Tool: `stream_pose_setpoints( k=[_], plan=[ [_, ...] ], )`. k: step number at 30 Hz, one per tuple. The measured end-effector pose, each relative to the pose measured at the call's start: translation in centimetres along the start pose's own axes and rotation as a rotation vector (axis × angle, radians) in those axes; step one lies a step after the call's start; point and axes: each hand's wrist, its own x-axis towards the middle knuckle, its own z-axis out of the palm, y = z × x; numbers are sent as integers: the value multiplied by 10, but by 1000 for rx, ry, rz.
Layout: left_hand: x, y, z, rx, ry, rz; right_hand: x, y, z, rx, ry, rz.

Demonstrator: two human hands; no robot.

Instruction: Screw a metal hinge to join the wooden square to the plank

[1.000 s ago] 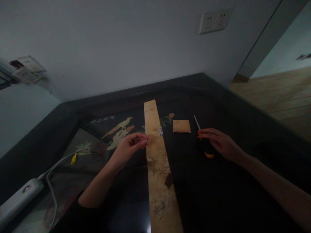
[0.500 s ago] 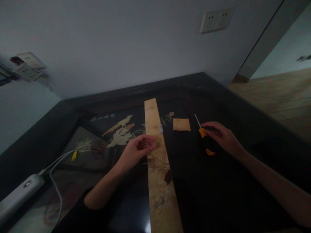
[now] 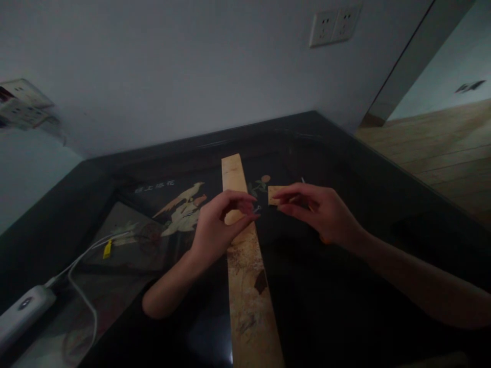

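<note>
Over a long wooden board my left hand pinches a small metal screw between thumb and fingertips. My right hand hovers to the right of the board, thumb and fingers apart, holding nothing. Behind its fingertips lies a small square wooden piece, partly covered. Under the right hand a screwdriver with an orange and black handle rests on the table, mostly hidden. The small metal plate on the board's right edge is hidden by the left hand.
The dark glossy table bears a bird-and-flower picture. At left lie a white power strip and a white cable with a yellow tag. A wall with sockets stands behind.
My right hand has left the screwdriver and moved left toward the board. My left hand has risen slightly and moved forward with the screw, covering the metal plate.
</note>
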Motion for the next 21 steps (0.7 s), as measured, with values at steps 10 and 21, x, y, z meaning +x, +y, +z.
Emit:
stream_pose_setpoints(
  k=[10, 21],
  plan=[
    [64, -14, 9, 294, 75, 307, 61, 22, 27, 551, 117, 161],
    [60, -79, -13, 558, -449, -283, 77, 84, 36, 455, -145, 701]
  ],
)
